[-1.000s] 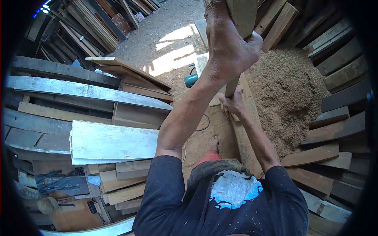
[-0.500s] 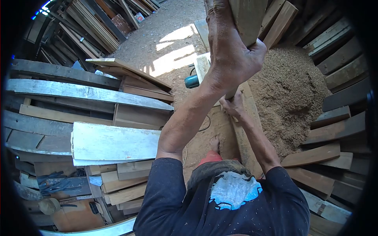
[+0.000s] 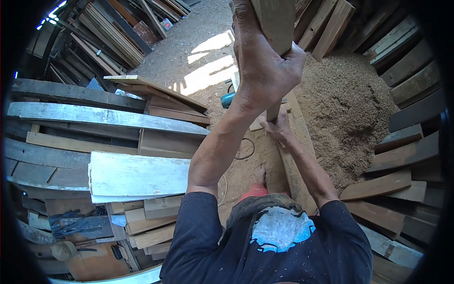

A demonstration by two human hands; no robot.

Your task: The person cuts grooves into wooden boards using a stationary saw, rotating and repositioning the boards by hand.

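Note:
My left hand [image 3: 269,66], raised high in front of me, is wrapped round a long wooden board [image 3: 278,23] near the top of the view. Lower down, my right hand [image 3: 278,125] grips the lower part of the same board, which stands steeply tilted. The raised hand and wrist hide the board's middle. Beneath my right hand runs a long timber beam [image 3: 299,156] on the ground. A green power tool [image 3: 227,100] lies just left of the board, partly hidden by my left forearm.
A sawdust pile [image 3: 350,113] lies right of the beam. Stacked planks [image 3: 383,215] line the right side. At the left are more stacks, with a whitish board [image 3: 137,175] on top. A cable [image 3: 246,149] loops on the ground near my bare foot [image 3: 259,174].
Both hands and the board have shifted slightly left, the upper hand most. The grip on the board is unchanged.

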